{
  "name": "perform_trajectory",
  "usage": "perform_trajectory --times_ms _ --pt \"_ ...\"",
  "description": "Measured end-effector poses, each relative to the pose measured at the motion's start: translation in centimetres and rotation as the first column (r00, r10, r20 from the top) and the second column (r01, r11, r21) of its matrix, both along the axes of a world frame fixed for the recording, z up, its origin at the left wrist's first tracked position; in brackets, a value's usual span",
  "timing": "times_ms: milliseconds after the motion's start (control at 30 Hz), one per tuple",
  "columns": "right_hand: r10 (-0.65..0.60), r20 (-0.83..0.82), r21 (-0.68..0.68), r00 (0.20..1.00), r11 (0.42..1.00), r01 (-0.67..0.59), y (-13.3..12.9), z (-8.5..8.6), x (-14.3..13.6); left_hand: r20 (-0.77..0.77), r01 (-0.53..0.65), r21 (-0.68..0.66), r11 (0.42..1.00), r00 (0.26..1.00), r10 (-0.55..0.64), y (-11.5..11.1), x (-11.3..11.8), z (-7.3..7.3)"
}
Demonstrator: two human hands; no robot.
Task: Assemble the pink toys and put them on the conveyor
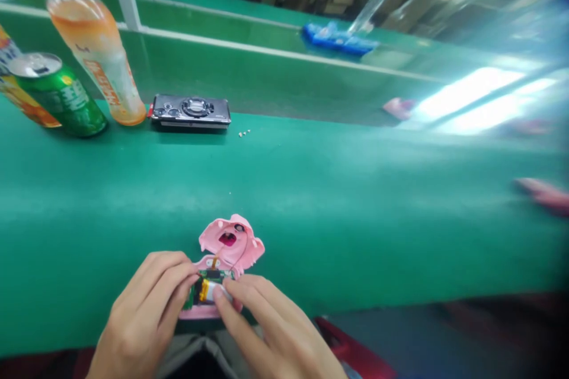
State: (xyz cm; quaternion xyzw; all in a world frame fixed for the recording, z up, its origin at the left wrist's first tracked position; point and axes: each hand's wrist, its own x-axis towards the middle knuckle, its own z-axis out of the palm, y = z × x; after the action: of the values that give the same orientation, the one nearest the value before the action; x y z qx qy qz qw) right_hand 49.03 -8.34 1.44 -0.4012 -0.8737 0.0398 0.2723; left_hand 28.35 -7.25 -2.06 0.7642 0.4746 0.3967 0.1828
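Observation:
An opened pink plastic casing [205,311] lies at the table's near edge, with a green circuit board [216,274] and a silver battery with yellow tape [211,291] inside. Its other pink half [235,243] rests just beyond, inner side up, joined by a thin wire. My left hand [149,302] is closed, its fingertips gripping the casing's left edge beside the board. My right hand [271,323] is closed too, thumb and forefinger pinching the battery at its right end. The fingers partly cover the board and the casing's sides.
Farther back stand a green can [66,95], an orange drink bottle [100,41] and a dark rectangular device [191,112]. Tiny screws [243,133] lie right of the device. A blue item [338,38] sits across the divider. Another person's hand [544,195] shows at the right.

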Motion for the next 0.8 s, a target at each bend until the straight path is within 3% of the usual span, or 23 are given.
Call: perform_trajectory --times_ms 367,467,567,633,800 --pt "0.046 0.175 -0.161 0.983 0.987 -0.018 0.6 1.4 -0.4 -0.086 0.013 -0.010 1.000 0.996 -0.014 -0.6 -0.4 -0.8" --pt "0.061 0.112 -0.128 0.992 0.991 -0.046 0.8 0.5 -0.3 -0.103 0.071 0.018 0.997 0.992 -0.069 -0.3 -0.9 -0.4" --pt "0.045 0.017 -0.050 0.999 0.998 -0.044 0.8 -1.1 -0.3 -0.207 0.222 0.016 0.975 0.955 -0.214 0.0 -2.0 -0.2" --pt "-0.040 -0.015 -0.005 0.999 0.999 0.040 0.3 -2.2 -0.7 -0.271 0.282 0.001 0.959 0.924 -0.271 -0.1 -2.8 -0.4" --pt "-0.302 -0.213 0.135 0.929 0.933 0.334 -2.6 -4.3 -1.2 -0.338 0.246 0.014 0.969 0.913 -0.227 -0.9 -3.3 -1.2"
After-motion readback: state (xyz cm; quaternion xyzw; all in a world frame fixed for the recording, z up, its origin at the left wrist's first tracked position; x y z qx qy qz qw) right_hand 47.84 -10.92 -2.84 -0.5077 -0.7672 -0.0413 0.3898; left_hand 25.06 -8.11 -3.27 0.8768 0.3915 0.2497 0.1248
